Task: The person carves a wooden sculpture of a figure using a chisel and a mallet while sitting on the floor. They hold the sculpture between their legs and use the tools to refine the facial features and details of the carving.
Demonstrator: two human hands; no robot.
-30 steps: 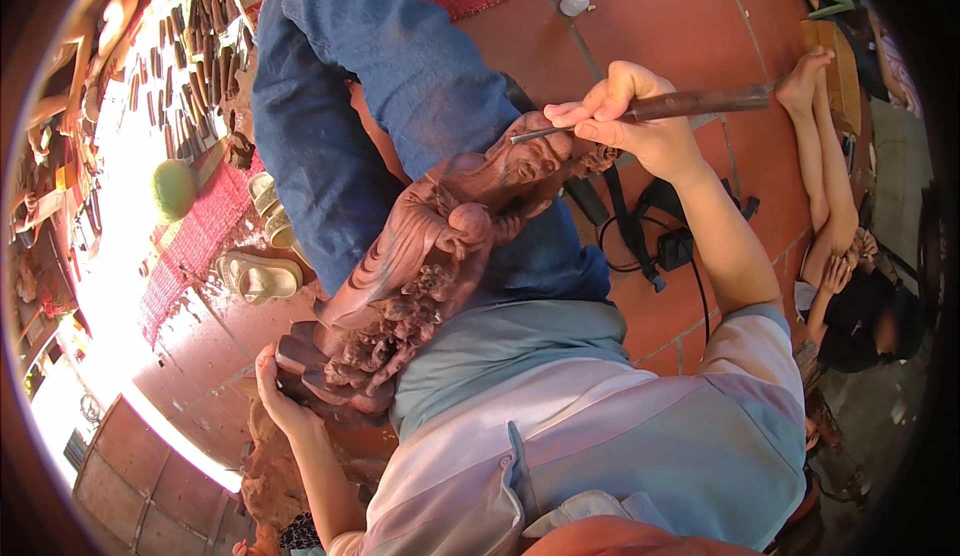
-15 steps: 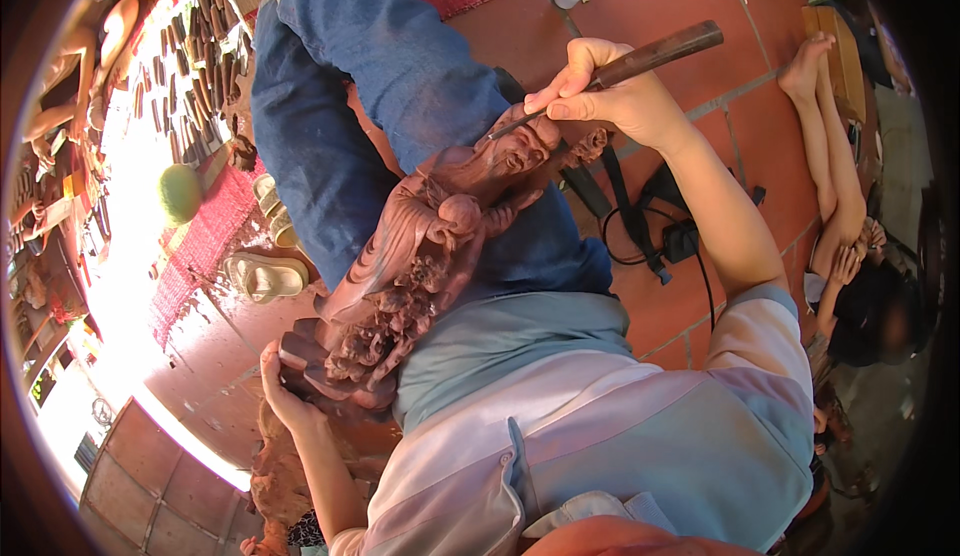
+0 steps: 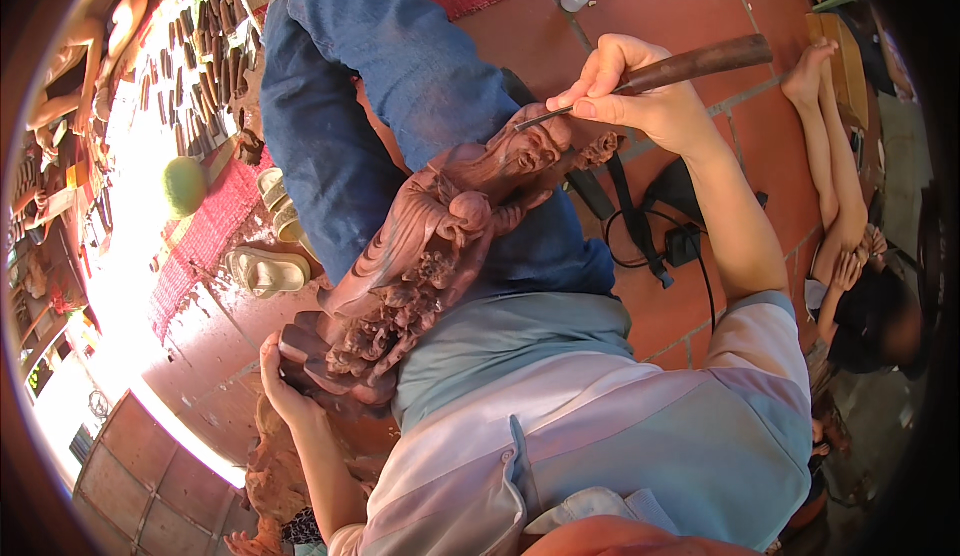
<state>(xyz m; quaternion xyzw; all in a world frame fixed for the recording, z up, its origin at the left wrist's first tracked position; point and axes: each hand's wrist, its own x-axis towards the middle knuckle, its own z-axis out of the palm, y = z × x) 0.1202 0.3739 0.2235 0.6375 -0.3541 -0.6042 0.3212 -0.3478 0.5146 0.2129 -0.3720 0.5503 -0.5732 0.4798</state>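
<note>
A reddish-brown wooden statue [image 3: 415,246] of a bearded figure lies tilted across my lap, its head up and to the right. Its lower part is carved with dense fruit-like or floral shapes. My left hand [image 3: 290,391] is closed around the statue's base at the lower left. Beside the statue's head, my right hand [image 3: 645,96] pinches a carving chisel [image 3: 700,62] with a dark wooden handle, fingers near the blade. The chisel's thin metal blade points left and its tip is at the carved forehead; whether it cuts in is too small to tell.
Many dark-handled tools [image 3: 212,56] lie in rows at the upper left. Near them are a round green object [image 3: 184,186], a pink mat [image 3: 205,246] and sandals [image 3: 268,271]. Black straps and a cable [image 3: 640,231] lie right. Another person's legs [image 3: 830,146] are farther right.
My right hand and the chisel have moved right, drawing the blade tip back along the statue's head. The statue appears slightly farther right in view; my left hand keeps its grip.
</note>
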